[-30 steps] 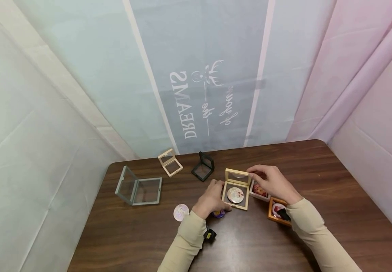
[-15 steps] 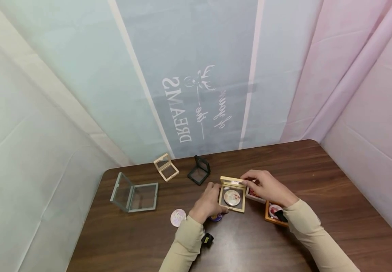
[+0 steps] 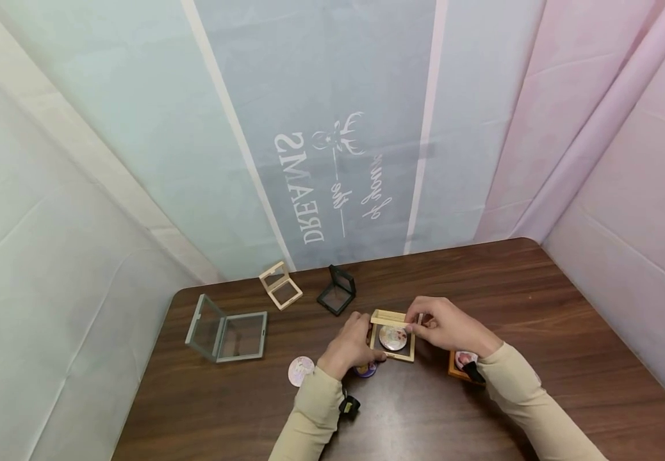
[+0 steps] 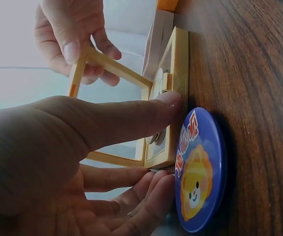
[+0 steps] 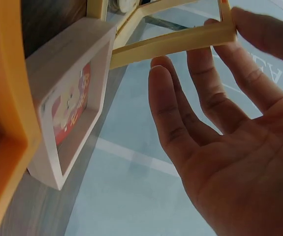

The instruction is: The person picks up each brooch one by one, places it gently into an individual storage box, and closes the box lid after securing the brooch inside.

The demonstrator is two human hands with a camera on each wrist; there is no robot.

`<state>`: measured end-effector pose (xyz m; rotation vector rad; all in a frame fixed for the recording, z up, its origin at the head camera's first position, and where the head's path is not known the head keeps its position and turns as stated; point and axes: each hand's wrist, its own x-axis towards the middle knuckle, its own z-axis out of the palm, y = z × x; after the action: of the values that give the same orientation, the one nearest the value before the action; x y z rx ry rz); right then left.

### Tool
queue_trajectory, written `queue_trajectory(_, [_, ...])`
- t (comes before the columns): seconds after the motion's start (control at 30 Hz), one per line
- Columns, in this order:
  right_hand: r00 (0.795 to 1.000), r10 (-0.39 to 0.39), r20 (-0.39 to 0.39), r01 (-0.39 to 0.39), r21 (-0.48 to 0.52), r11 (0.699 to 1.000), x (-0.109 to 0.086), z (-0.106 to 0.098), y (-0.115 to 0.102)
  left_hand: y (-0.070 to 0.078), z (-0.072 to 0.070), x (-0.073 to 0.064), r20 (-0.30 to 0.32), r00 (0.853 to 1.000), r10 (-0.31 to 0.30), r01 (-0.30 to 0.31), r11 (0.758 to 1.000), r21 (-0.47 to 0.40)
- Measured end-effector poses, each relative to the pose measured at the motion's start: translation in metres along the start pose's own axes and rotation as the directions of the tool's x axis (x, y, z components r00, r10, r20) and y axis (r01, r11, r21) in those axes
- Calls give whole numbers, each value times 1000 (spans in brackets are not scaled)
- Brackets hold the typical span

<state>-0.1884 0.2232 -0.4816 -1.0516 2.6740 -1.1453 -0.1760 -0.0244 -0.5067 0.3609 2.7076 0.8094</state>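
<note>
A pale yellow hinged display case (image 3: pixel 404 357) lies on the table with a round badge (image 3: pixel 391 339) in its base. Its see-through lid (image 4: pixel 116 66) stands part-way up, slanting over the base. My left hand (image 3: pixel 346 346) holds the base, thumb over the front edge and fingers along the side. At the lid's free corner, my right hand (image 3: pixel 444 325) pinches the frame between thumb and fingertips. A blue badge with a yellow lion cartoon (image 4: pixel 200 172) lies beside the base, close to my left fingers.
A pinkish-white frame (image 5: pixel 72 98) and an orange frame (image 5: pixel 13 123) stand to the right, partly under my right arm. At left lie a pale badge (image 3: pixel 300 371) and a large grey-green open case (image 3: pixel 240 336). Behind are a cream case (image 3: pixel 283 291) and a black case (image 3: pixel 337 296), both open.
The yellow case's lid has swung down from near upright towards its base, with my right hand moving along with it. My left hand stays on the base. The head view has shifted slightly.
</note>
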Motion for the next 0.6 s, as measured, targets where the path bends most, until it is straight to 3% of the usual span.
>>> queue_trajectory(0.23, [996, -36, 87, 40, -43, 998, -1, 9, -4, -2, 0, 0, -10, 1000, 10, -10, 1000, -17])
queue_trajectory(0.4, [990, -8, 138, 23, -107, 994, -1, 17, -5, -3, 1, 1, -9, 1000, 8, -8, 1000, -24])
queue_trajectory(0.6, [991, 2, 136, 16, -135, 991, 1, 24, -4, -2, 1, 1, -17, 999, 29, -29, 999, -22])
